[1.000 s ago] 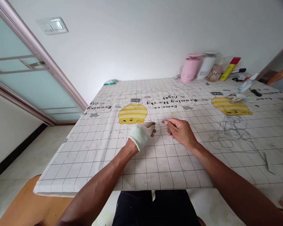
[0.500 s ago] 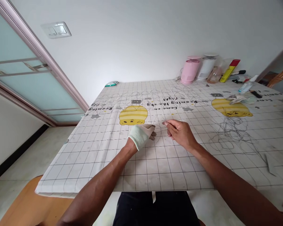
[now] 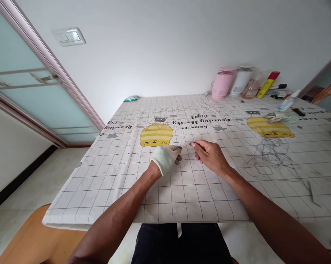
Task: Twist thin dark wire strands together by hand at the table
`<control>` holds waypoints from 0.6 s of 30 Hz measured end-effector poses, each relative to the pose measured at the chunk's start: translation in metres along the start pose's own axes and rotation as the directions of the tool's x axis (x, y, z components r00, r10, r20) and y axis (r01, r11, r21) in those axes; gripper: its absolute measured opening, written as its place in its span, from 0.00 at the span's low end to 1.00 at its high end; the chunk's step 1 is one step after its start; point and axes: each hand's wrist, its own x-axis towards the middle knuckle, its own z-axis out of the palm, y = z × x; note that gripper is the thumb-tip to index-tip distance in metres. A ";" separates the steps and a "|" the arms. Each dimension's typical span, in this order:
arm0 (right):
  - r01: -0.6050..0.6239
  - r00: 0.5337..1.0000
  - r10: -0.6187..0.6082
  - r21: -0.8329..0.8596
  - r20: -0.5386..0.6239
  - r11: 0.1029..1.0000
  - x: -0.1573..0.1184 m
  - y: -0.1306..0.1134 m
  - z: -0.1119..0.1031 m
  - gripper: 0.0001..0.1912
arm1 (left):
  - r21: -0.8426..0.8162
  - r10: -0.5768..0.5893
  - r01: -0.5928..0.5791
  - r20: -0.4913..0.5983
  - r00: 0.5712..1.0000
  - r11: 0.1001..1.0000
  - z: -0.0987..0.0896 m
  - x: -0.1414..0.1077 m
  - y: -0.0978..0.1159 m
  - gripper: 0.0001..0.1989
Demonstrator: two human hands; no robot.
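Over tablecloth (image 3: 187,192), gloved left hand (image 3: 169,157), bare right hand (image 3: 209,154) barely moved; both pinching, anything held unclear.

Checked cloth (image 3: 110,183) right across the table (image 3: 160,209), yellow balloon faces and upside-down lettering printed on it! Far left corner, a green-and-white packet (image 3: 131,98). Swing over to the back right, and what a line-up: pink cylinder (image 3: 222,85), white cylinder (image 3: 241,81) just beside it, then a bottle (image 3: 250,90) and a red-topped yellow container (image 3: 266,86). Nearer, there's a spray bottle (image 3: 289,102), and crumpled fabric (image 3: 276,117) sprawls over the right-hand print. Below that, a wild tangle of dark thread (image 3: 272,157), trailing towards a pale card (image 3: 314,192) lying near the front!
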 end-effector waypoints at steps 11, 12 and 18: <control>-0.112 0.982 0.108 -0.023 -0.152 0.993 0.008 0.007 -0.008 0.32 | 0.018 -0.039 0.043 -0.186 0.982 0.999 -0.032 -0.028 0.020 0.13; -0.132 0.978 0.124 -0.041 -0.167 0.990 0.008 0.009 -0.008 0.31 | 0.022 -0.045 0.051 -0.207 0.977 0.998 -0.042 -0.031 0.015 0.13; -0.163 0.978 0.134 -0.189 -0.160 0.968 0.012 0.013 -0.008 0.25 | 0.016 -0.103 0.123 -0.441 0.892 0.992 -0.145 -0.055 -0.040 0.16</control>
